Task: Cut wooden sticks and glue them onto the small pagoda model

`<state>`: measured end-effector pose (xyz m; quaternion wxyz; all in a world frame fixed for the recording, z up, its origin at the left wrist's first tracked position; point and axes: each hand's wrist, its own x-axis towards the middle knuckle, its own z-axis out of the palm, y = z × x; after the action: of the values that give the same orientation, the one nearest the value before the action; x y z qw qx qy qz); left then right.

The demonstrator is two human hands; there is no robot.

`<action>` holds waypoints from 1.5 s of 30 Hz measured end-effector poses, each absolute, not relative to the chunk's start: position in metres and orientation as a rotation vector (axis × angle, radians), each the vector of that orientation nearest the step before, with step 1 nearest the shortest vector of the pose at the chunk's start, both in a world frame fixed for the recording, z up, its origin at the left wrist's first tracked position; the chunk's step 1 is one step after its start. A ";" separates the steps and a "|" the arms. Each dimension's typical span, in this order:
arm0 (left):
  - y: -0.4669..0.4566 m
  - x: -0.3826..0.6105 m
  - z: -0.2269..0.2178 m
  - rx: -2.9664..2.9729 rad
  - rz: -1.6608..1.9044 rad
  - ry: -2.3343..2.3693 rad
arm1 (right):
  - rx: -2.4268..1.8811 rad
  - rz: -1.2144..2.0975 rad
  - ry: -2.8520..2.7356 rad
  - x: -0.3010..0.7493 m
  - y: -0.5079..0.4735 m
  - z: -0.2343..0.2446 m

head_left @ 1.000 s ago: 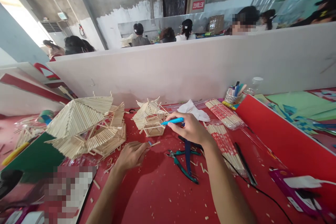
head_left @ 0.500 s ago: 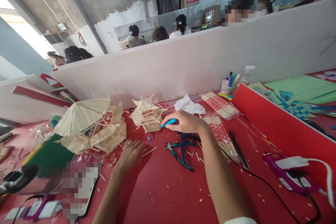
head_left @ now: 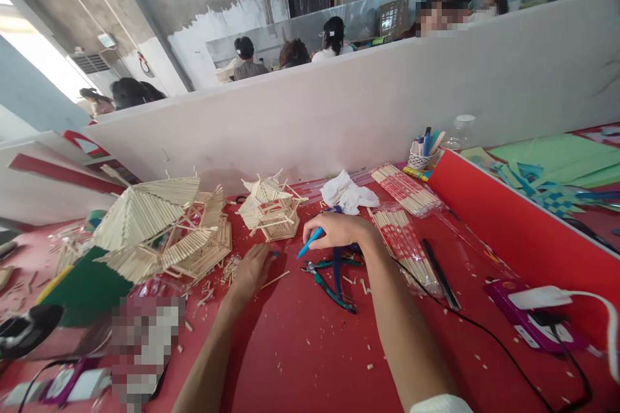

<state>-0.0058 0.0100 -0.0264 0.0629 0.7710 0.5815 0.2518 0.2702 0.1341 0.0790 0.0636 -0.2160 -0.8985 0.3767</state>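
Observation:
In my right hand (head_left: 334, 230) is a blue marker (head_left: 310, 242), uncapped, its tip pointing down and left above the red table. My left hand (head_left: 252, 268) rests low on the table with its fingertips closed around a small blue marker cap (head_left: 276, 253), which is partly hidden. A loose wooden stick (head_left: 275, 280) lies by my left thumb. Behind the hands stands a small pavilion model (head_left: 271, 210) made of thin sticks. To its left is a bigger stick-built model (head_left: 165, 226) with a wide roof. Green-handled cutting pliers (head_left: 334, 287) lie open below my right hand.
Bagged stick bundles (head_left: 409, 248) and crumpled white tissue (head_left: 346, 192) lie behind my right arm. A pen cup (head_left: 421, 156) stands near the white partition (head_left: 290, 122). A purple power strip (head_left: 526, 319) and black cable lie at right. Wood scraps litter the table. Several people sit beyond the partition.
My right hand has drawn the marker away from the small pavilion, and its tip now points downward. My left hand has moved up and right onto the cap. The view has shifted slightly.

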 end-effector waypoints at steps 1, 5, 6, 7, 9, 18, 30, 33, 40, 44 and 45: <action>0.007 -0.003 -0.024 2.257 0.827 1.727 | -0.626 1.162 -2.716 0.270 0.135 0.078; -0.002 0.008 -0.018 2.031 0.967 1.662 | -0.551 1.204 -2.684 0.267 0.137 0.075; -0.003 0.011 -0.017 2.005 0.978 1.652 | -0.548 1.202 -2.672 0.266 0.137 0.075; -0.004 0.012 -0.016 1.986 0.985 1.644 | -0.552 1.198 -2.662 0.264 0.137 0.074; -0.005 0.014 -0.015 1.961 0.998 1.634 | -0.572 1.191 -2.653 0.262 0.136 0.074; -0.007 0.017 -0.014 1.913 1.044 1.602 | -0.536 1.185 -2.665 0.252 0.134 0.069; -0.007 0.029 -0.017 1.825 1.202 1.622 | -0.608 1.245 -2.732 0.227 0.122 0.066; -0.007 0.030 -0.016 1.848 1.232 1.665 | -0.700 1.235 -2.782 0.214 0.115 0.063; -0.005 0.009 -0.022 2.095 1.127 1.760 | -0.902 1.083 -2.924 0.210 0.113 0.060; -0.005 -0.006 -0.026 2.180 0.993 1.950 | -1.022 1.082 -2.855 0.234 0.122 0.065; -0.006 -0.009 -0.027 2.175 0.956 2.008 | -1.060 1.066 -2.816 0.241 0.124 0.067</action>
<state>-0.0086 -0.0056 -0.0274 0.0155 0.6993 0.6453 0.3072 0.2409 0.1241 0.0666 -0.0254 -0.3318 -0.8820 0.3338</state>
